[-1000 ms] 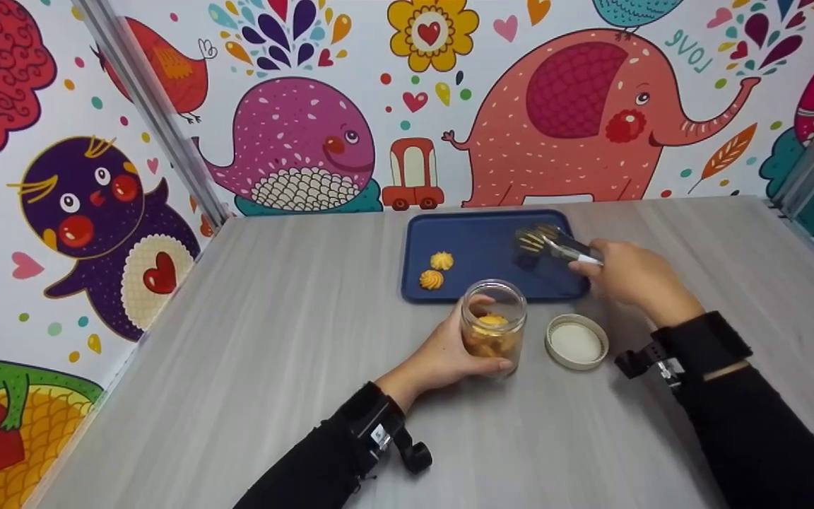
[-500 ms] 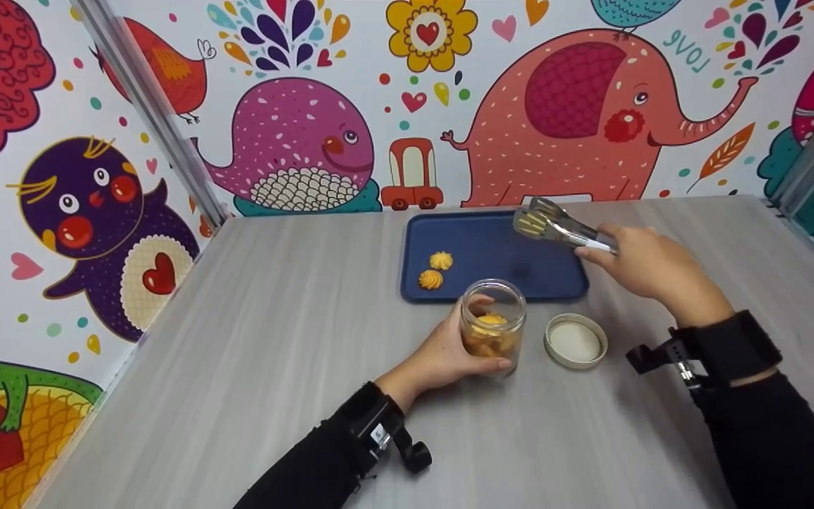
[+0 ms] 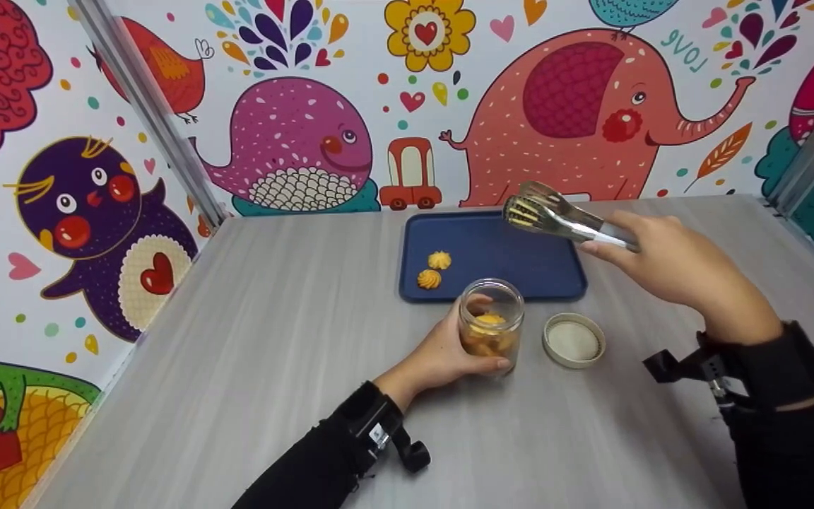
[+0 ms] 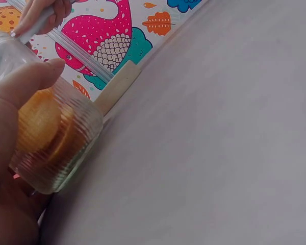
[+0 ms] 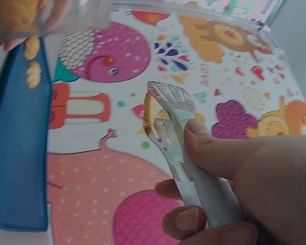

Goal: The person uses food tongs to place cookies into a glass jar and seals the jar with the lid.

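The left hand (image 3: 442,352) grasps a clear cylindrical jar (image 3: 513,332) of golden cookies (image 3: 486,343) near the blue rectangular tray (image 3: 478,247), and the right hand (image 3: 675,261) grips silvery metal tongs (image 3: 562,220) aloft (a golden-brown cookie (image 5: 149,112), I see, pinched in them).

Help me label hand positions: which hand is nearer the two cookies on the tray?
Left. The left hand grips the jar on the near side of those cookies; the right hand, holding tongs, is farther off, to their right.
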Demonstrator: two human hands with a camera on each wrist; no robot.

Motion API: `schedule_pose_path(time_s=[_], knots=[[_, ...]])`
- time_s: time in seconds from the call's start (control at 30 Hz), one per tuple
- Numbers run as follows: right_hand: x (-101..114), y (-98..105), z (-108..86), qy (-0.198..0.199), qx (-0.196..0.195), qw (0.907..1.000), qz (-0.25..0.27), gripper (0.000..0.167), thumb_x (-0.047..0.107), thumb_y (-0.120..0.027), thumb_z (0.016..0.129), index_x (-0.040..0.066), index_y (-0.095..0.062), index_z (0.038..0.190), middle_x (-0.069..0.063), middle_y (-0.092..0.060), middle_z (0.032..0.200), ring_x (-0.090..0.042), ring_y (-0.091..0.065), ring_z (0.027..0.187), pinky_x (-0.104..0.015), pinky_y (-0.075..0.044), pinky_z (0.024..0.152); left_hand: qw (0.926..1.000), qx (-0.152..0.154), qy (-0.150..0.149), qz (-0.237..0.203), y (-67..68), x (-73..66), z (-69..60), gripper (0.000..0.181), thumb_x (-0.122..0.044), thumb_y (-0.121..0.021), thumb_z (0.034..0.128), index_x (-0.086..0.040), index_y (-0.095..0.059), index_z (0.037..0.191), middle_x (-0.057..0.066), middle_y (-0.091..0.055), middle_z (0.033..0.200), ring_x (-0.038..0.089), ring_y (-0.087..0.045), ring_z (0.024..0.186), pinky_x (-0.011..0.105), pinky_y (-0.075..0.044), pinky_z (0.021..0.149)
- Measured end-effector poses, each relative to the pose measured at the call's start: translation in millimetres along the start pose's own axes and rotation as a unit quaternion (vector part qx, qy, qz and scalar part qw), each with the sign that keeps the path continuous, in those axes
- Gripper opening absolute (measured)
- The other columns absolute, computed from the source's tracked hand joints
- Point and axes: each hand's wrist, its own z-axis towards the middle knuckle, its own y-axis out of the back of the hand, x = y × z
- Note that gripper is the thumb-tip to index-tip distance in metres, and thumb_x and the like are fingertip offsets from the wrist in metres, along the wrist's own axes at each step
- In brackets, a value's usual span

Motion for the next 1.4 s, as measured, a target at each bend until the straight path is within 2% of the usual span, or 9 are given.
schedule_pose_path(time_s=[0.27,0.37,0.6,0.73,0.87,1.0,1.17,1.4], knots=[[13.6,14.6,-16.6,0.009,-0.006,0.9999,0.002,0.067,0.054,-0.065,0.104,0.005,-0.057,0.149,-0.017,-0.067,0.100,-0.027,-0.058,0.077,-0.039,-0.044,0.060,1.0000,0.001,0.002,0.000,1.2,0.0,-0.2,0.087,-0.013,-0.095,0.0788,-0.020,-0.045,0.149,0.000,-0.057,0.145,0.010,-0.058,0.129,0.033,-0.040,0.117],[16.9,18.0,-21.4,0.007,0.001,0.9999,0.007,0.065,0.052,-0.066,0.104,0.004,-0.057,0.147,-0.018,-0.067,0.102,-0.026,-0.057,0.076,-0.038,-0.044,0.059,1.0000,0.004,0.004,0.002,1.8,-0.7,-0.6,0.087,-0.015,-0.095,0.0794,-0.020,-0.045,0.150,0.000,-0.056,0.146,0.010,-0.058,0.130,0.033,-0.039,0.117],[27.7,22.3,-29.4,0.017,0.009,0.9998,-0.001,0.054,0.050,-0.070,0.102,0.006,-0.064,0.133,-0.011,-0.065,0.093,-0.023,-0.055,0.073,-0.037,-0.043,0.058,0.9999,0.005,0.007,0.007,2.1,-1.1,-0.7,0.087,-0.017,-0.095,0.0792,-0.022,-0.045,0.150,-0.002,-0.056,0.146,0.012,-0.058,0.131,0.035,-0.039,0.117],[32.0,22.7,-33.3,0.027,0.012,0.9993,-0.024,0.058,0.051,-0.072,0.100,0.007,-0.064,0.137,-0.011,-0.069,0.098,-0.024,-0.059,0.077,-0.036,-0.046,0.059,0.9999,0.002,0.008,0.012,1.9,-0.5,-0.7,0.086,-0.018,-0.096,0.0787,-0.023,-0.046,0.149,-0.004,-0.056,0.145,0.012,-0.058,0.130,0.036,-0.038,0.118],[34.3,22.2,-36.8,0.035,0.034,0.9979,-0.043,0.064,0.055,-0.073,0.097,0.010,-0.064,0.142,-0.010,-0.071,0.100,-0.024,-0.060,0.082,-0.035,-0.048,0.060,0.9999,0.003,0.008,0.011,2.0,-1.0,-0.6,0.087,-0.016,-0.096,0.0789,-0.022,-0.045,0.149,-0.002,-0.057,0.144,0.013,-0.057,0.131,0.038,-0.037,0.118],[36.9,19.7,-38.6,0.048,0.062,0.9959,-0.046,0.065,0.054,-0.074,0.096,0.009,-0.065,0.142,-0.006,-0.071,0.096,-0.020,-0.060,0.079,-0.033,-0.049,0.059,0.9999,0.006,0.010,0.011,2.1,-1.5,-0.4,0.088,-0.016,-0.096,0.0795,-0.021,-0.044,0.151,-0.003,-0.057,0.144,0.013,-0.057,0.131,0.038,-0.037,0.119],[38.8,15.8,-39.4,0.077,0.080,0.9927,-0.046,0.063,0.051,-0.077,0.096,0.006,-0.067,0.138,-0.001,-0.074,0.097,-0.016,-0.061,0.076,-0.033,-0.049,0.061,0.9999,0.007,0.015,0.005,1.8,-0.6,-0.5,0.103,-0.018,-0.096,0.0791,-0.022,-0.034,0.162,-0.005,-0.059,0.142,0.011,-0.057,0.132,0.037,-0.036,0.120],[40.3,10.6,-37.0,0.100,0.105,0.9886,-0.043,0.055,0.051,-0.077,0.096,0.010,-0.071,0.133,0.006,-0.075,0.096,-0.011,-0.060,0.072,-0.033,-0.049,0.061,1.0000,0.003,0.005,0.004,1.2,0.6,-0.6,0.115,-0.017,-0.096,0.0781,-0.022,-0.024,0.168,-0.006,-0.061,0.146,0.010,-0.055,0.136,0.036,-0.032,0.123]])
